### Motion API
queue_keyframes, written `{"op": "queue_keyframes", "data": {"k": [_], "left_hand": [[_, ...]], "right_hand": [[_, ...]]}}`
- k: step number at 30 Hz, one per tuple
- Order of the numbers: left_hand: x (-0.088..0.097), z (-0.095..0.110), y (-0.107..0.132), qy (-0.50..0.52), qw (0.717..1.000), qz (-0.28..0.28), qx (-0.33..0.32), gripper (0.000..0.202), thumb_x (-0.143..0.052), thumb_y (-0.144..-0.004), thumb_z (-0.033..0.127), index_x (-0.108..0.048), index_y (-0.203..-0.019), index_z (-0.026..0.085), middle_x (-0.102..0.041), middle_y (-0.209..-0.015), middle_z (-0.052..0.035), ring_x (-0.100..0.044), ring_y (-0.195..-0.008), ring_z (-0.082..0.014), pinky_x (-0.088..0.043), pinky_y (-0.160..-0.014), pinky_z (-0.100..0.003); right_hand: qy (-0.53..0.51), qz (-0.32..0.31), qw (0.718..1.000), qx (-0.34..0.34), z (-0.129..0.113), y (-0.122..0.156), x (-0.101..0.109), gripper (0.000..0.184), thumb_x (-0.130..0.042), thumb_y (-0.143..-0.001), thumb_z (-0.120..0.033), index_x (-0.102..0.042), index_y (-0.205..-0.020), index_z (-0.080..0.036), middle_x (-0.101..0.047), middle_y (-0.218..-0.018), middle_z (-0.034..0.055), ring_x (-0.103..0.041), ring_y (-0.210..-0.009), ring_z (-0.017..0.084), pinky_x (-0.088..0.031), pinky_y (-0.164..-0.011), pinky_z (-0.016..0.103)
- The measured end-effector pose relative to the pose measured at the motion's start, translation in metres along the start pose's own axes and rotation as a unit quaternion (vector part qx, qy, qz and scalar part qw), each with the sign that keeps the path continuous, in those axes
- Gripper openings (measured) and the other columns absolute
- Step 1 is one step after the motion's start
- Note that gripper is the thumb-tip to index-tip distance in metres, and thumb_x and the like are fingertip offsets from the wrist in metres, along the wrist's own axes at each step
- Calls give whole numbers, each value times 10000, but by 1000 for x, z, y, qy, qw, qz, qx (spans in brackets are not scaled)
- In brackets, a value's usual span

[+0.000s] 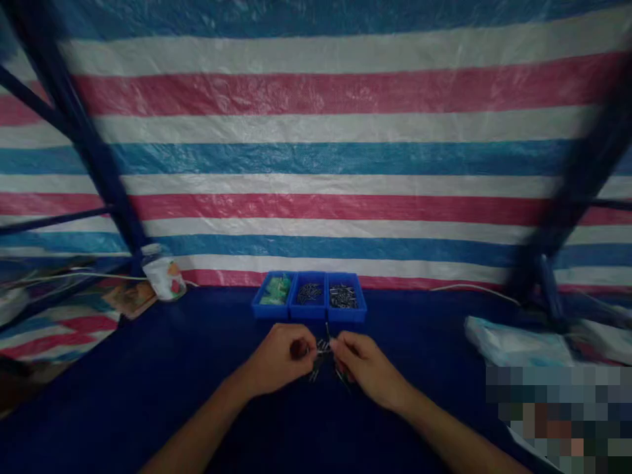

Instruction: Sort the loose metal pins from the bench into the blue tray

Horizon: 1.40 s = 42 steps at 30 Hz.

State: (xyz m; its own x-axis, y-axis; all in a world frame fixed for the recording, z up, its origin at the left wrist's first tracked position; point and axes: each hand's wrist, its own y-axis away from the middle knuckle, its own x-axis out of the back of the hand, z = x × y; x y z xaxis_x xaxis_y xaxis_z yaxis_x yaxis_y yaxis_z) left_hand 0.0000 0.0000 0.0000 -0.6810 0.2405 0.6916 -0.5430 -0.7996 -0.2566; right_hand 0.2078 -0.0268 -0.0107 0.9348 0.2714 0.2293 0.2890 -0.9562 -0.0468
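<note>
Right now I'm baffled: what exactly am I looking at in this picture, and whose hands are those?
This picture comes from a camera worn on a person's head, looking forward and down. There's no machine here: these are the person's own bare hands. The left hand and right hand hold thin metal pieces between them, above a dark blue table. Beyond them sits a blue tray with three compartments: green bits in one, dark metal pieces in the others. A striped plastic sheet hangs behind.
</note>
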Motion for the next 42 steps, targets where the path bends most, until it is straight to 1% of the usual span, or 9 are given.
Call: {"op": "queue_keyframes", "data": {"k": [2, 5, 9, 12, 15, 21, 26, 33, 42], "left_hand": [[-2, 1, 0, -21, 999, 23, -15, 62, -605, -798, 229, -629, -776, 176, -556, -639, 41, -493, -578, -98, -360, -561, -228], [-1, 0, 0, -41, 997, 54, -39, 154, -623, -834, 304, -600, -931, 187, -584, -726, 34, -529, -631, -113, -392, -597, -239], [9, -6, 0, -56, 994, 84, -42, 176, -535, -926, 365, -558, -986, 202, -584, -754, 31, -552, -655, -124, -413, -625, -255], [14, -7, -1, -102, 991, 79, -26, 194, -516, -943, 384, -580, -989, 207, -593, -750, 28, -566, -660, -132, -410, -636, -266], [13, -4, -2, -165, 985, 47, -26, 202, -535, -930, 388, -606, -1000, 213, -617, -774, 21, -581, -679, -142, -404, -647, -274], [13, -1, -2, -243, 970, -15, 1, 166, -537, -911, 360, -626, -923, 221, -652, -807, 12, -610, -733, -161, -389, -667, -287], [23, -2, -1, -256, 964, -41, 61, 134, -546, -859, 335, -612, -856, 219, -669, -830, 1, -609, -769, -177, -383, -674, -301], [32, -10, 6, -247, 958, -84, 116, 127, -608, -733, 326, -638, -812, 232, -692, -804, 1, -623, -747, -192, -364, -612, -291], [28, -12, 7, -218, 958, -128, 133, 145, -655, -676, 345, -672, -761, 229, -719, -799, 6, -641, -725, -182, -386, -583, -268]], "right_hand": [[-23, 10, 1000, 3, 1, -2, -1, 606, -529, -781, -791, -497, -635, -204, -448, -538, -55, -396, -488, 82, -301, -491, 254], [-80, 6, 997, 15, 0, -5, 3, 526, -644, -761, -708, -534, -692, -199, -476, -561, -65, -402, -478, 70, -292, -486, 246], [-201, -52, 978, 28, -7, -1, 17, 408, -808, -694, -534, -605, -819, -204, -570, -651, -57, -439, -490, 57, -263, -483, 232], [-277, -69, 958, 24, -15, 5, 24, 393, -839, -670, -507, -631, -799, -199, -583, -648, -45, -425, -499, 49, -251, -489, 228], [-312, -44, 949, -6, -17, 5, 24, 412, -816, -686, -540, -611, -720, -183, -535, -599, -43, -424, -512, 52, -249, -495, 227], [-283, -3, 952, -119, -3, -10, 30, 425, -720, -763, -511, -476, -630, -189, -421, -538, -64, -330, -437, 42, -151, -457, 249], [-276, 57, 945, -165, 2, -13, 46, 347, -589, -860, -544, -557, -928, -205, -606, -721, -16, -419, -450, 53, -166, -466, 236], [-148, -36, 979, -136, -3, -4, 32, 451, -629, -796, -596, -615, -994, -190, -648, -797, 11, -437, -474, 47, -155, -468, 239], [-100, -56, 984, -135, -4, -2, 26, 429, -633, -796, -572, -624, -1001, -196, -663, -832, 7, -456, -506, 43, -212, -483, 231]]}}
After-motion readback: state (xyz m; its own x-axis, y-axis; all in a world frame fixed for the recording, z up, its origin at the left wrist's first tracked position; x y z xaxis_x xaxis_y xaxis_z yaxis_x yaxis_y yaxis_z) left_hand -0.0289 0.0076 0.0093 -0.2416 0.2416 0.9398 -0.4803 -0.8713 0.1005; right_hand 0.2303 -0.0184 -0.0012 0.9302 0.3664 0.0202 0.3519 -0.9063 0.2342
